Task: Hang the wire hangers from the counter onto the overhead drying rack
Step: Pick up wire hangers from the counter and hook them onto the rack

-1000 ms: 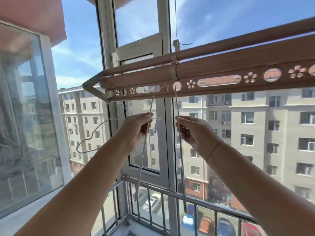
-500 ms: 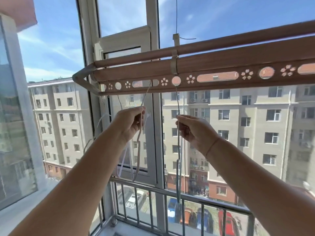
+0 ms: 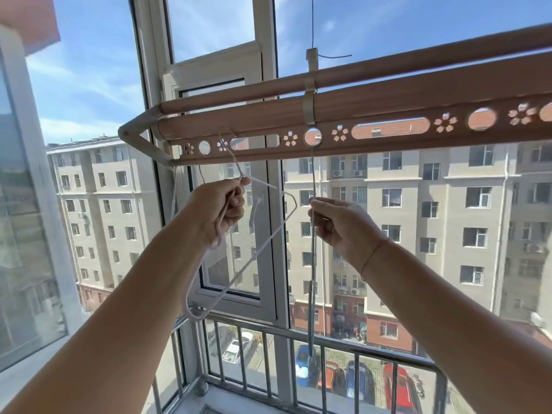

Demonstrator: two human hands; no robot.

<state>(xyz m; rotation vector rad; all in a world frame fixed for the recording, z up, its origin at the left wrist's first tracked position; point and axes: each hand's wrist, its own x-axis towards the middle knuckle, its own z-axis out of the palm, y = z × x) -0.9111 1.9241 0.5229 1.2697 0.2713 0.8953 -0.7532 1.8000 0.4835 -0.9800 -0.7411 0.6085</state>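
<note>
1. White wire hanger [image 3: 255, 255] is up by the left end of the drying rack [image 3: 388, 106], its hook against the perforated bar; hooked or not, can't tell.
2. Left hand [image 3: 221, 210] grips it at the neck, fingers curled.
3. Right hand [image 3: 337, 225] pinches a grey hanger [image 3: 311, 294] dangling edge-on from a round hole in the rack.

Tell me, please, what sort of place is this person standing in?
Probably an enclosed apartment balcony, several floors up. It has an overhead drying rack and a metal railing, and parked cars lie far below, with apartment blocks opposite.
</note>
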